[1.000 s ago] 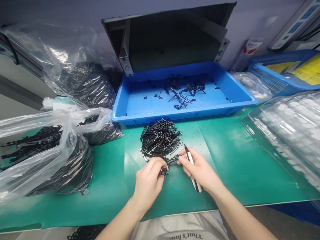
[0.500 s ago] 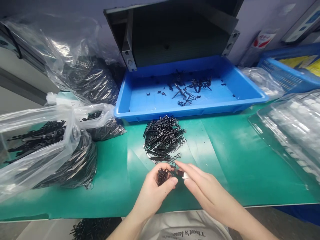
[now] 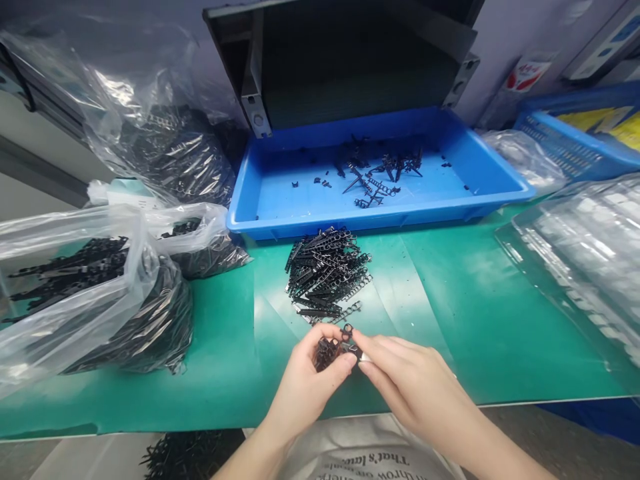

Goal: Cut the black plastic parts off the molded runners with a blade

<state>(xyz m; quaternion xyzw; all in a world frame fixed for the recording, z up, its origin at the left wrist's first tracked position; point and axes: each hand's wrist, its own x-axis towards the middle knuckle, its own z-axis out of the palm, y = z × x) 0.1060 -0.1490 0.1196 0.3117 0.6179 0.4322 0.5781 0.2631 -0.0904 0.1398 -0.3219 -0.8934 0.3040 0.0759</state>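
My left hand is closed around a bunch of small black plastic parts, with its thumb and forefinger pinched near one piece with a ring-shaped end. Against it, my right hand is closed too, its fingertips meeting the left thumb. Between the right thumb and forefinger is a small dark piece with a white bit; its kind is too small to tell. Just beyond my hands lies a pile of black plastic strips with rows of rings.
A blue tray with scattered black pieces stands behind the pile. Plastic bags of black parts crowd the left. At right are clear plastic trays and a blue basket. A dark shelf overhangs the tray.
My right hand has moved slightly left and its fingers have closed in on the left fingertips. The small dark piece now sits against the left thumb.
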